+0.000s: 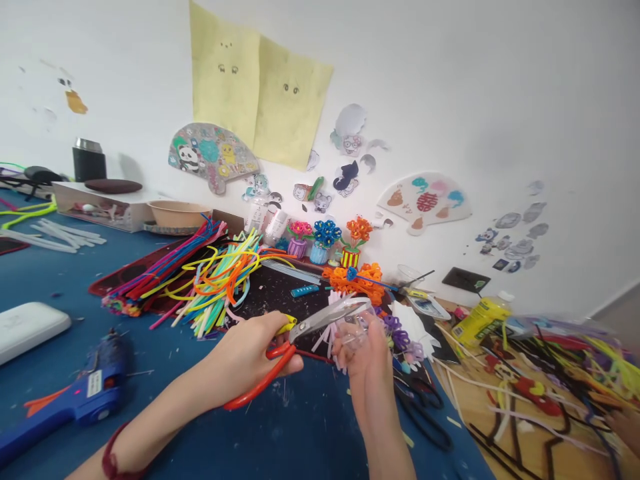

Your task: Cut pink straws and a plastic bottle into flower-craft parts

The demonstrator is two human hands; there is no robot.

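My left hand (253,357) grips a pair of scissors (313,320) with red-orange handles, a bit of yellow showing near the pivot. The blades point right and reach across to my right hand (370,373). Between the raised fingers of that hand is a clear, see-through plastic piece (357,331); its exact shape is hard to make out. The blade tips overlap the plastic, and I cannot tell whether they touch it. Just behind are purple pipe-cleaner flowers (399,335) and pale pink pipe cleaners (327,333).
A blue glue gun (95,383) and a white case (31,330) lie left. Bundled pipe cleaners (225,273) fill the back left. Small potted flowers (325,241) stand by the wall. Black scissors (425,407) lie right, near a yellow bottle (481,320). Another hand (625,427) shows at the right edge.
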